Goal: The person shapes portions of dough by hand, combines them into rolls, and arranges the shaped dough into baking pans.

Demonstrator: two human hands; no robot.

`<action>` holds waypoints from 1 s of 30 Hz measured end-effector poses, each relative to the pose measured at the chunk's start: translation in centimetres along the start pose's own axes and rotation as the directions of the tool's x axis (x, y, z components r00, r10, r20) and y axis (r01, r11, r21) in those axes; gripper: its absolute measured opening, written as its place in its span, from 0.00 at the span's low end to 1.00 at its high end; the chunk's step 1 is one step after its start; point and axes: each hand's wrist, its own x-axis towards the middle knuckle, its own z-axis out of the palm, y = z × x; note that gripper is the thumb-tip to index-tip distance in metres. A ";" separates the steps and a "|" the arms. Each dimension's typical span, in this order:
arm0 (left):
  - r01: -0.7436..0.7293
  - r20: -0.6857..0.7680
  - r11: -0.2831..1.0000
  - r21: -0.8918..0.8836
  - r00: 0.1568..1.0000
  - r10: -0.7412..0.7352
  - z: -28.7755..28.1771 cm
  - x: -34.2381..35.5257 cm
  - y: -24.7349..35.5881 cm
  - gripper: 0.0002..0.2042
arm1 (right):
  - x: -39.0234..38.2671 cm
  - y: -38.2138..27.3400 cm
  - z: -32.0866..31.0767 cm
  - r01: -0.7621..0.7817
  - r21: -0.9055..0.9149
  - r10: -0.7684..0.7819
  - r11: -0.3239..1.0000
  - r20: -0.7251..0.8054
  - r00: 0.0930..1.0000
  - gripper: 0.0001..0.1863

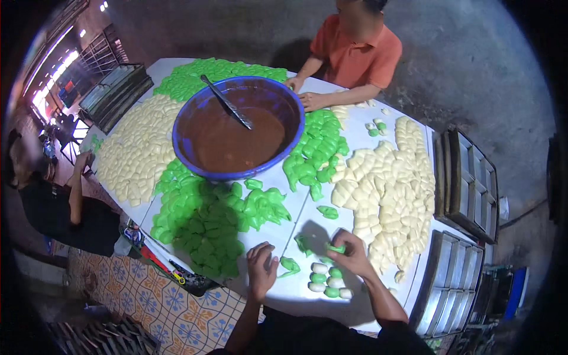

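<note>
At the front of the white table [307, 225], my right hand [353, 255] pinches a piece of green dough [336, 248] between thumb and fingertips. My left hand [261, 269] is open and empty, its fingers loosely bent and its thumb apart, just left of a loose flattened green dough piece [289, 266]. Another green scrap [303, 245] lies between the hands. Below my right hand, small white and green dough balls [318, 268] sit in short rows. A mass of green dough pieces [189, 219] spreads left of my left hand; cream dough pieces [378, 201] lie to the right.
A large blue basin [183, 148] of brown paste with a metal spoon [228, 105] stands mid-table. Divided metal trays [447, 290] line the right edge; stacked trays [115, 97] stand far left. One person in orange [358, 59] works opposite, another in black [65, 207] at left.
</note>
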 end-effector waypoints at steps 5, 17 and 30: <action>0.334 0.084 0.750 -0.571 0.932 -0.352 1.4 -0.7 6.3 0.10 | -5.9 -8.8 -2.0 0.178 -0.030 -0.161 0.984 -0.591 0.790 0.27; 0.670 0.668 -0.113 -0.734 0.742 0.056 4.1 -0.5 14.5 0.28 | -9.4 -7.5 4.5 -0.078 -0.371 -0.066 0.925 -0.361 0.930 0.21; 0.513 0.438 0.649 -0.561 0.850 -0.293 2.5 -2.9 14.3 0.08 | -7.9 -5.0 3.6 -0.010 0.025 0.020 1.000 -0.462 0.886 0.15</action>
